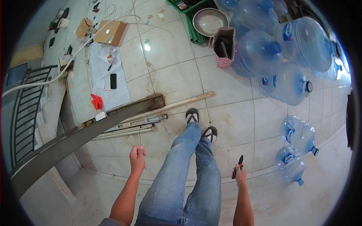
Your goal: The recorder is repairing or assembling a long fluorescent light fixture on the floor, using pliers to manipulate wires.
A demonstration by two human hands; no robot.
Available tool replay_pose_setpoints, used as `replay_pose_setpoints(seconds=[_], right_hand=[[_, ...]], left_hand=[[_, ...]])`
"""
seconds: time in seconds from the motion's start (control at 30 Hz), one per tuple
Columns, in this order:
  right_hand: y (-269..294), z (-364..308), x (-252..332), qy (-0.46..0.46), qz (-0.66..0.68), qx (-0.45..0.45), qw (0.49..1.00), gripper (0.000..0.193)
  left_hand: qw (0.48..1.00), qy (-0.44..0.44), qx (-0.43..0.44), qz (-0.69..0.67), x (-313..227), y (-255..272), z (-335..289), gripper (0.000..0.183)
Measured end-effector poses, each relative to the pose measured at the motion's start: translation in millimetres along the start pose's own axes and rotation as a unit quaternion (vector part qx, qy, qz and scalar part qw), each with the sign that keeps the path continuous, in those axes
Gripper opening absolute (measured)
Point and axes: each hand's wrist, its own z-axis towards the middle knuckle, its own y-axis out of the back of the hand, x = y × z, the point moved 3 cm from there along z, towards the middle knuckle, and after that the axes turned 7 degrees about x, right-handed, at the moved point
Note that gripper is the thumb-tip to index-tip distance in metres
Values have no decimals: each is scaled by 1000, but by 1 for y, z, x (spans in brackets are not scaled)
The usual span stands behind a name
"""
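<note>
My right hand, right of my legs, is closed round the handles of a pair of pliers. Their dark jaws point up and away from me, and red shows on the handles. Left of my legs, my left hand is held up with its fingers curled in. Something small and thin seems to be pinched there, but its kind is too small to make out. The two hands are well apart, and neither touches the floor or any object around.
A dark metal beam crosses the left side beside a black railing. Long bars and a spirit level lie by my feet. Large blue water bottles crowd the right. A phone and cardboard box lie far left.
</note>
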Motion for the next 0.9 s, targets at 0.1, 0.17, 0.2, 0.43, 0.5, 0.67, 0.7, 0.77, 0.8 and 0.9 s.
replay_pose_setpoints(seconds=[0.1, 0.17, 0.2, 0.43, 0.5, 0.67, 0.7, 0.77, 0.8, 0.9], right_hand=[[-8, 6, 35, -10, -35, 12, 999, 33], [-22, 12, 59, -9, -66, 36, 997, 34], [-25, 11, 72, -5, -73, 35, 997, 34], [-69, 16, 200, 95, -338, -14, 936, 41], [-86, 19, 225, 119, -331, -12, 936, 41], [-123, 24, 300, 198, -373, -21, 906, 43], [-125, 33, 313, 247, -404, -24, 880, 42], [-145, 27, 340, 220, -334, 9, 916, 41], [-156, 28, 355, 193, -258, 40, 946, 40], [-182, 50, 399, 161, -190, 73, 966, 37]], left_hand=[[998, 64, -2, -19, 19, 9, -12, 18], [995, 92, -16, -38, 24, 13, -11, 18], [994, 94, -20, -46, 28, 12, -10, 18], [986, 142, -6, -88, 26, 1, 24, 19], [987, 137, -13, -84, 9, 4, 34, 19], [991, 101, -31, -87, -45, 3, 57, 17], [990, 97, -32, -102, -54, 1, 65, 16], [990, 103, -42, -85, -67, 6, 71, 17], [991, 104, -52, -68, -72, 7, 76, 18], [985, 122, -83, -91, -88, 2, 102, 17]])
